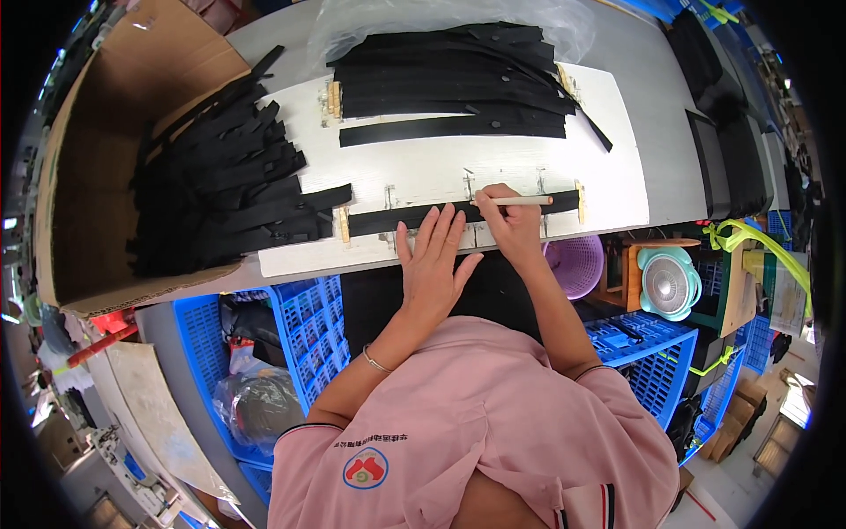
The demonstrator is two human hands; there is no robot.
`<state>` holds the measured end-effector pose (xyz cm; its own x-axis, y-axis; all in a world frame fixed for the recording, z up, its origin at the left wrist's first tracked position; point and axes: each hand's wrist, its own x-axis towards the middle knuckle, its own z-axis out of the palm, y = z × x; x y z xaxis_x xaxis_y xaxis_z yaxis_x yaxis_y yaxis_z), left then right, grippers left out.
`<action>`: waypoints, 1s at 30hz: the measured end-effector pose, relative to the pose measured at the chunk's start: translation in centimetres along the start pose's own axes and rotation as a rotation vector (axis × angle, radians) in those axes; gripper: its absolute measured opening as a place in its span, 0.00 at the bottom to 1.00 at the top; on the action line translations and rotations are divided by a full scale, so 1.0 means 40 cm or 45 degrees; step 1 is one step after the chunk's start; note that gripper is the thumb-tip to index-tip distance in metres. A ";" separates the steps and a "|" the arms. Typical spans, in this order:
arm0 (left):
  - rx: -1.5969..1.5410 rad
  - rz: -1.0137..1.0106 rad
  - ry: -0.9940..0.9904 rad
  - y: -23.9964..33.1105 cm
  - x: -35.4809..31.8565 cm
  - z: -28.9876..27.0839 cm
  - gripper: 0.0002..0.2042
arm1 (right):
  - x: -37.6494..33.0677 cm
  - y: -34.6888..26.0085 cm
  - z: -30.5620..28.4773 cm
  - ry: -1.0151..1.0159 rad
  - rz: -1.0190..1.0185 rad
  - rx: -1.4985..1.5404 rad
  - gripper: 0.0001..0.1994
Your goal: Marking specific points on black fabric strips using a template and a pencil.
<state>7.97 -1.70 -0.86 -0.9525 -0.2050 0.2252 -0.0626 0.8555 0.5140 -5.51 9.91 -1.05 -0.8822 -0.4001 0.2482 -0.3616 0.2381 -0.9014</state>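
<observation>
A long black strip (pixel 374 220) of fabric or webbing lies flat near the front edge of a white board (pixel 608 167). Pale yellow end pieces (pixel 581 201) sit at its two ends, and short dark marks show on the board along it. My left hand (pixel 430 269) rests on the strip with fingers stretched out, holding nothing. Just right of it, my right hand (pixel 513 231) grips a slim pale pen (pixel 529 201) with an orange-brown end. The pen's tip points left, close to the strip; whether it touches is hard to see.
Many black strips (pixel 449 75) lie in rows at the back of the board. A second heap (pixel 220 185) spills from a cardboard box (pixel 106 115) on the left. Below the table edge are blue crates (pixel 313 326), a purple basket (pixel 577 264) and a small fan (pixel 669 282).
</observation>
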 end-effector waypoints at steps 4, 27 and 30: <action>0.011 0.010 0.011 -0.002 0.000 0.003 0.31 | 0.000 -0.012 -0.008 0.013 -0.018 -0.007 0.08; 0.144 0.049 0.032 -0.005 -0.003 0.018 0.31 | 0.006 0.012 -0.207 0.238 0.167 0.335 0.06; 0.142 0.042 0.023 -0.006 -0.002 0.018 0.30 | 0.017 0.047 -0.259 0.205 0.340 0.135 0.07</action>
<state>7.83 -1.54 -1.58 -0.9490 -0.1836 0.2562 -0.0650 0.9094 0.4109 -9.91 19.27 1.09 -0.9810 -0.1891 0.0435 -0.0853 0.2189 -0.9720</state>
